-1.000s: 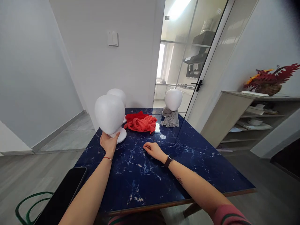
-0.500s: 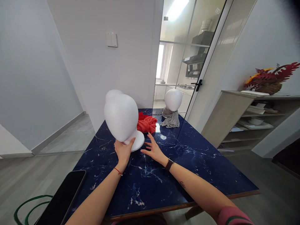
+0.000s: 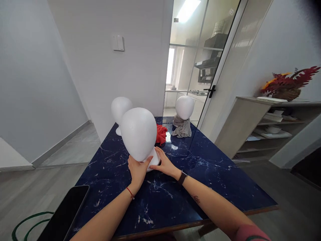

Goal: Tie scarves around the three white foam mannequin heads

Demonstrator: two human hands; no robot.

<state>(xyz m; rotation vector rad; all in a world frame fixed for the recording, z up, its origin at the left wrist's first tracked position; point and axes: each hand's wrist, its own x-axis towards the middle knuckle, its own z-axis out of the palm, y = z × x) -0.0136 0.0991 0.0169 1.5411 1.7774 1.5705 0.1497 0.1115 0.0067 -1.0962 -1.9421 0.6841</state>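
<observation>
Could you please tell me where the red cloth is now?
In the head view, the red cloth lies on the blue table near mid-picture, right of and behind the front white head, with the grey scarf farther right.

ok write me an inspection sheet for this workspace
Surface: dark blue marbled table, glossy
Job's things: white mannequin head, nearest; red cloth behind it, partly hidden; second head back left; third head back right, grey scarf around its neck
Clutter: black phone, lower left
Hands: left hand grips the nearest head's neck; right hand at its base, grip unclear
Cables: nothing seen; only a green cord beside the phone
Surroundings: glass door, wall switch, shelf unit
</observation>
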